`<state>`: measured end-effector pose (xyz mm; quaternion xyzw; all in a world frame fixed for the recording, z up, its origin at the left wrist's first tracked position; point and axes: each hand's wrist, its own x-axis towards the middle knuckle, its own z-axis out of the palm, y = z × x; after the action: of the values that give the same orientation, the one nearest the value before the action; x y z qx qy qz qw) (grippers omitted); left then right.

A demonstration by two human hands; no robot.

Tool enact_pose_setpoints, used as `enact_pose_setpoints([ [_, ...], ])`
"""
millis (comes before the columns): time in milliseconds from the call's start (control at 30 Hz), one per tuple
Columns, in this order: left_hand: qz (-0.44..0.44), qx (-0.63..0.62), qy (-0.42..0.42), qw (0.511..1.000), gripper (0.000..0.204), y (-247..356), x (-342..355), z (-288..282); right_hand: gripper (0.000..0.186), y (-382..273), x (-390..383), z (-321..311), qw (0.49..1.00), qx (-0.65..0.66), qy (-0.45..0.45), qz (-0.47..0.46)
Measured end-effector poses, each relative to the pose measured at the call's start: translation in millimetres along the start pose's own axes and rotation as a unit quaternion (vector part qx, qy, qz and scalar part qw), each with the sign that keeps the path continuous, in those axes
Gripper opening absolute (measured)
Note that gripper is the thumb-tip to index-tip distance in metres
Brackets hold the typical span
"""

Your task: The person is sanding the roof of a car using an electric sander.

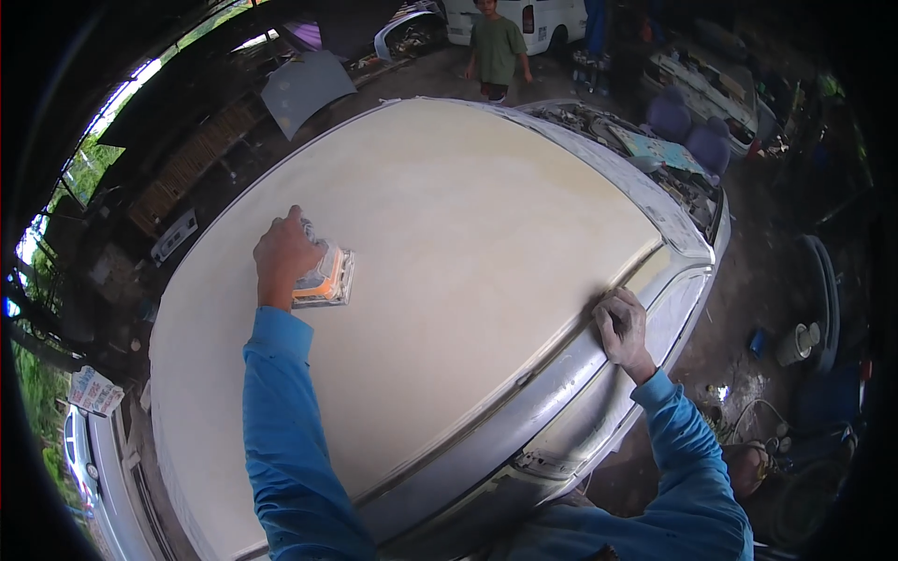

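A car roof (449, 243), coated in a dull cream layer with faint patches, spreads out in front of me. My left hand (282, 254) is wrapped round the top of an orange and grey power sander (329, 280), whose square, dusty pad sits on the left part of the roof. Over on the right, my right hand (624, 327) is closed, its dusty fingers curled at the roof's side edge (561, 351). The fingertips are partly hidden there. Below that edge runs a silver side rail (486, 449).
Beyond the roof stands a person in a green shirt (498, 49), near a white van (552, 21). A grey panel (304, 92) leans at the far left. To the right are a stripped engine bay (599, 131), purple seats (687, 126) and a white bucket (796, 344).
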<state>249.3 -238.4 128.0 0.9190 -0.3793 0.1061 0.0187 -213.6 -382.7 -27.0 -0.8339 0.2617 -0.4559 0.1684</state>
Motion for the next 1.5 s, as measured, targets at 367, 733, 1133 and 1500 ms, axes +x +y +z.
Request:
enact_pose_setpoints([
  [367, 0.042, 0.009, 0.001, 0.999, 0.073, 37, 5, 2, 0.011, 0, -1, 0, 1.000, -0.003, -0.010, -0.003],
  [733, -0.122, -0.015, 0.024, 0.992, 0.070, -149, 6, 17, 0.012, 2, 0, -1, 1.000, 0.019, -0.015, 0.013],
  [1133, -0.199, 0.011, 0.024, 0.980, 0.066, -232, -52, 16, 0.013, -1, -2, 2, 1.000, 0.006, -0.001, 0.004],
  [1500, -0.017, -0.036, 0.024, 0.999, 0.069, -16, -57, -4, 0.009, 2, -4, 0, 1.000, -0.001, 0.005, 0.009],
])
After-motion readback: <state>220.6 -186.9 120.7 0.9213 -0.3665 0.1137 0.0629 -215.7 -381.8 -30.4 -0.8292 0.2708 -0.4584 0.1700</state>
